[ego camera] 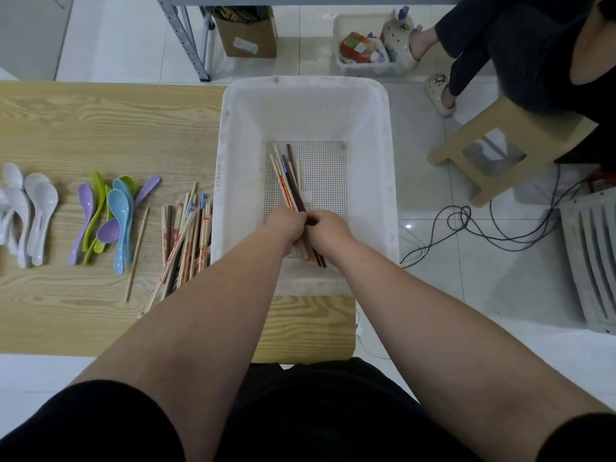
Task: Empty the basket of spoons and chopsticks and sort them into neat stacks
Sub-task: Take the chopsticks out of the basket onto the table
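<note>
A white perforated basket (373, 105) sits at the right end of the wooden table (100, 121). Inside it, my left hand (286, 225) and my right hand (328, 230) together grip a bundle of chopsticks (287, 176), pale wood and dark brown, whose tips point away from me. On the table left of the basket lies a loose pile of chopsticks (185, 238), and one single chopstick (136, 255) lies beside it. Further left are coloured spoons (110, 215) in blue, green and purple, then white spoons (30, 211) at the table's left edge.
A person in dark clothes sits on a low wooden stool (466, 151) at the right. Black cables (493, 228) trail on the tiled floor. A small white basket (363, 45) with packets and a cardboard box (246, 35) stand beyond the table.
</note>
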